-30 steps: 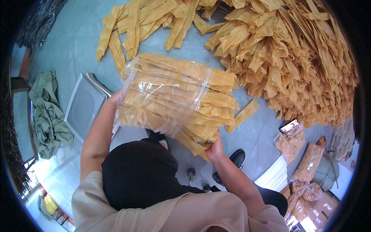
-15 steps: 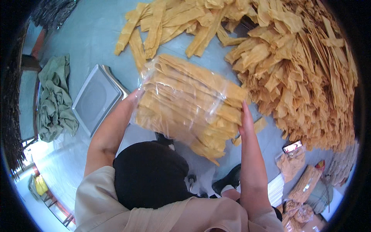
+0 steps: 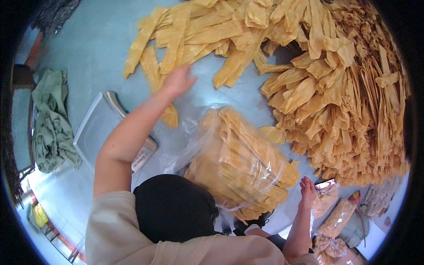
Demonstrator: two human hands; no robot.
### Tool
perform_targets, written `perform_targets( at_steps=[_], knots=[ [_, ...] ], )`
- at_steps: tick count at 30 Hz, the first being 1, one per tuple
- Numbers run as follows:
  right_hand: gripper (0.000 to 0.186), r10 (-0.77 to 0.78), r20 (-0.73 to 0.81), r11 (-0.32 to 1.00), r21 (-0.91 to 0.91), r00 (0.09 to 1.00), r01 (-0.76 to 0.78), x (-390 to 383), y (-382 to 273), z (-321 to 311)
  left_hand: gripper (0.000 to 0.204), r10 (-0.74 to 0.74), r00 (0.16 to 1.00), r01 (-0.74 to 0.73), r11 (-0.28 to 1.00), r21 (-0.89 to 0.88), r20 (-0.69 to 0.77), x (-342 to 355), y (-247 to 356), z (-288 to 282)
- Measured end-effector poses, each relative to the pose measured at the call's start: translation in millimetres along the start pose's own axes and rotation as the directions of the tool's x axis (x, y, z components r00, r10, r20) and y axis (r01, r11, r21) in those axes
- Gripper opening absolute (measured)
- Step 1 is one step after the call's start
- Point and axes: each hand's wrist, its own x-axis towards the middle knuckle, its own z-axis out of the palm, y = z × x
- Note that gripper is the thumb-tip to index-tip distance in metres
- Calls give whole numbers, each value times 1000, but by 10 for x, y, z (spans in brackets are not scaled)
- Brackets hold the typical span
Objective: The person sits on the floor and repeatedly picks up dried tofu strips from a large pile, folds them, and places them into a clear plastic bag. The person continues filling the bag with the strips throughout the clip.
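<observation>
A clear plastic bag [image 3: 267, 170] packed with flat, wrinkled yellow strips lies on the table, close to my body. Neither hand holds it. My left hand [image 3: 178, 82] is stretched out beyond the bag, over the near ends of loose yellow strips [image 3: 176, 44]; its fingers look apart, and contact with a strip cannot be made out. Off the bag's right side is my right hand [image 3: 308, 190], raised with fingers extended and nothing in them. The bag's loose, crumpled mouth [image 3: 185, 150] spreads toward the left.
A scale with a grey tray [image 3: 99, 130] sits left, partly behind my left forearm. Green cloth [image 3: 53, 119] lies farther left. A tall heap of yellow strips [image 3: 335, 110] fills the right. A phone [image 3: 326, 183] and filled bags [image 3: 338, 217] are at lower right.
Both hands have let go of the filled bag, which now lies nearer and further right. My left hand has moved away toward the loose strips; my right has drawn back toward me.
</observation>
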Motion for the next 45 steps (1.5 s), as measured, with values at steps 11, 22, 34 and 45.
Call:
perform_targets(
  at_steps=[11, 22, 34, 45],
  knots=[
    [19, -244, 139, 950, -163, 960, 265, -505, -1129, 893, 110, -43, 995, 82, 862, 500, -90, 1518, -13, 353],
    [21, -438, 531, 867, 35, 726, 497, -81, -1897, 2323, 56, 130, 977, -179, 934, 310, 171, 91, 247, 392],
    [36, -459, 318, 762, 621, 830, 183, 55, -2346, 3084, 39, -19, 970, 164, 791, -590, 244, -193, 436, -758],
    [46, -407, 581, 776, 627, 705, -70, -920, -2532, 2519, 44, 200, 838, 523, -32, -851, 508, -879, 1476, -817]
  ],
)
